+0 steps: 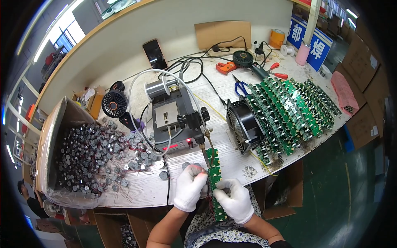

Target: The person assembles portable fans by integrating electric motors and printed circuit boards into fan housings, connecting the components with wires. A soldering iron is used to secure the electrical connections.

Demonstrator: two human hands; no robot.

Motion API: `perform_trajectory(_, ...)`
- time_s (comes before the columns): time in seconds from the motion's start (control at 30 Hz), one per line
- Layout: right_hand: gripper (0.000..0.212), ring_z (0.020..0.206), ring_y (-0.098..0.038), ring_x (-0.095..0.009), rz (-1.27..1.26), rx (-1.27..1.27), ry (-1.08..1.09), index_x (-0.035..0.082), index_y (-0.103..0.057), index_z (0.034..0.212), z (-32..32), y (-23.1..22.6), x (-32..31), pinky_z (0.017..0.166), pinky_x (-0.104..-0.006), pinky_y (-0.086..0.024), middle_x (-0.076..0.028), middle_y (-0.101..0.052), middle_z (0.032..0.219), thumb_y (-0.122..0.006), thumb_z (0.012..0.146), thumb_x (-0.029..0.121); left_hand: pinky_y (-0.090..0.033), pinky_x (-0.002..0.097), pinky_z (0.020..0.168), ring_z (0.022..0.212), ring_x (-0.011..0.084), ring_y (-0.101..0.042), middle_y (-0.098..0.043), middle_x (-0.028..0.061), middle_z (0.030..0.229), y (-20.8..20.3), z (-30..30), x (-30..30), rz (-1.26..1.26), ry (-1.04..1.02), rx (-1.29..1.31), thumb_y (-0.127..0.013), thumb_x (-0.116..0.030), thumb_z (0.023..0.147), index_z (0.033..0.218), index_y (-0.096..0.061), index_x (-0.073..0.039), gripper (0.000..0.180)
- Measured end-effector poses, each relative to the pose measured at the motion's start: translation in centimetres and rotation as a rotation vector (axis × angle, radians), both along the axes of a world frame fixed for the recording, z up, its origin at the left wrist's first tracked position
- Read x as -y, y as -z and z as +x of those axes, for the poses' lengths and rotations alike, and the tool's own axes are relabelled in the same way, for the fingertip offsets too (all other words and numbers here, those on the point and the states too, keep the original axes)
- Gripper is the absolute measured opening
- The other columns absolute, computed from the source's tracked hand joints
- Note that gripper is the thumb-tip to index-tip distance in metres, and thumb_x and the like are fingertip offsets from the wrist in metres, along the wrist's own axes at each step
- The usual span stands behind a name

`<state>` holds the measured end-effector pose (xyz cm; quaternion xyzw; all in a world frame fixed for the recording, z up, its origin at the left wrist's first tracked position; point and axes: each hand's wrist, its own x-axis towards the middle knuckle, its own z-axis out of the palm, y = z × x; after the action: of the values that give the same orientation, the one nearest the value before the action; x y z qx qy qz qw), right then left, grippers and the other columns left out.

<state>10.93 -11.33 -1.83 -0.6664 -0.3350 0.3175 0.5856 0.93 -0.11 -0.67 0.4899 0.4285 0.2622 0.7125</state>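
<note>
While near board (214,170), soldering iron (204,153); fan (243,126)

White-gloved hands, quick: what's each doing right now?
Left hand: closed, fingertips pinched beside the green circuit board; anything held there cannot be told.
Right hand: closed, holding the board's right edge.

Wht gloves (185,201) on L hand (190,188) & R hand (235,202), wrist-length. Forearms (167,228) bare. Floral-print garment (231,237), dk/lt mix, w/ blue-grey band (203,234). Blk sleeve (281,244) nr R elbow.
</note>
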Motion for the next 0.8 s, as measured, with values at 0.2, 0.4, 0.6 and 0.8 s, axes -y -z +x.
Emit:
perform_trajectory(0.2, 0.021, 0.082, -0.064, -0.027, 0.060, 0.403, -0.111, 0.003, -0.064, 0.095, 1.7, -1.5, 0.2, 0.073, -0.0336, -0.052, -0.016, -0.063, 0.095, -0.070, 0.076, 0.011, -0.041, 0.0226, 0.050, 0.054, 0.0070, -0.050, -0.056, 0.0020, 0.072, 0.5, -0.7, 0.2, 0.098, -0.036, -0.016, -0.059, -0.008, 0.085, 0.089, -0.054, 0.001, 0.011)
perform_trajectory(0.4, 0.020, 0.086, -0.062, -0.030, 0.145, 0.519, 0.090, 0.002, -0.065, 0.094, 3.0, -2.1, -1.6, 0.075, -0.0347, -0.050, -0.015, -0.062, 0.096, -0.068, 0.075, 0.005, -0.042, 0.0226, 0.049, 0.052, 0.0071, -0.050, -0.057, 0.0025, 0.068, 0.6, -0.6, 0.2, 0.159, -0.033, -0.059, -0.060, -0.007, 0.085, 0.089, -0.054, 0.002, 0.011)
perform_trajectory(0.6, 0.018, 0.079, -0.065, -0.026, 0.180, 0.480, 0.059, -0.003, -0.065, 0.094, 3.5, -2.7, -4.6, 0.072, -0.0314, -0.050, -0.017, -0.066, 0.087, -0.064, 0.079, 0.007, -0.043, 0.0227, 0.050, 0.053, 0.0069, -0.051, -0.057, 0.0027, 0.069, 1.1, -0.9, 0.0, 0.137, -0.016, -0.055, -0.060, -0.006, 0.085, 0.090, -0.054, 0.002, 0.012)
perform_trajectory(0.8, 0.011, 0.075, -0.064, -0.025, 0.168, 0.400, -0.052, -0.003, -0.065, 0.084, 4.3, -2.7, -5.4, 0.069, -0.0314, -0.050, -0.014, -0.065, 0.080, -0.065, 0.078, 0.006, -0.043, 0.0225, 0.050, 0.055, 0.0069, -0.051, -0.057, 0.0028, 0.070, 1.3, -1.1, -0.1, 0.175, 0.006, -0.089, -0.059, -0.005, 0.085, 0.091, -0.054, 0.003, 0.011)
